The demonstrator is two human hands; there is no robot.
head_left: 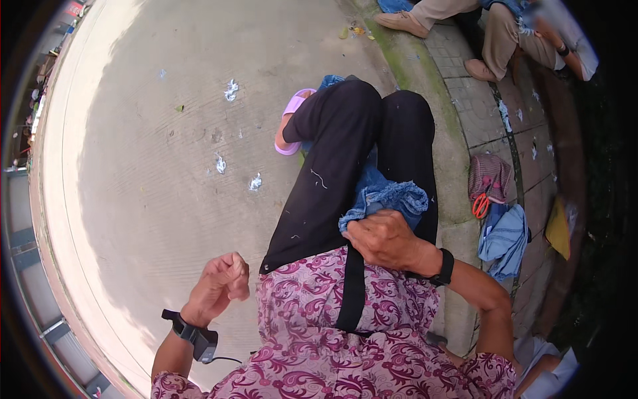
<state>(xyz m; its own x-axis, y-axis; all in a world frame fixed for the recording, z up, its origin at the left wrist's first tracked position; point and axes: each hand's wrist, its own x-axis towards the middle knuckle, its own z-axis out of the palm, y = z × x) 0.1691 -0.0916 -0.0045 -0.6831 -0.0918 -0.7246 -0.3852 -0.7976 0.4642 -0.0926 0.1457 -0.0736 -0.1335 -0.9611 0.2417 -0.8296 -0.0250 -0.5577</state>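
My right hand [380,236] is closed on blue frayed denim [392,199], which lies between my dark-trousered thighs [306,213] above the patterned shirt. Off to the left of my lap, over the concrete, my left hand [216,282] has its fingers curled together; I cannot make out whether anything tiny is pinched in them. Beside my right hip, on the paving, are a pink patterned cloth [490,173], orange-handled scissors [480,206] and a folded light blue denim piece [503,243].
Another person [505,46] sits at the upper right with blue cloth in hand. Someone else's arm [538,372] shows at the lower right. Pale thread scraps [231,90] dot the concrete [153,199]. A yellow item [558,229] lies at the right. A paved ledge [465,113] runs alongside me.
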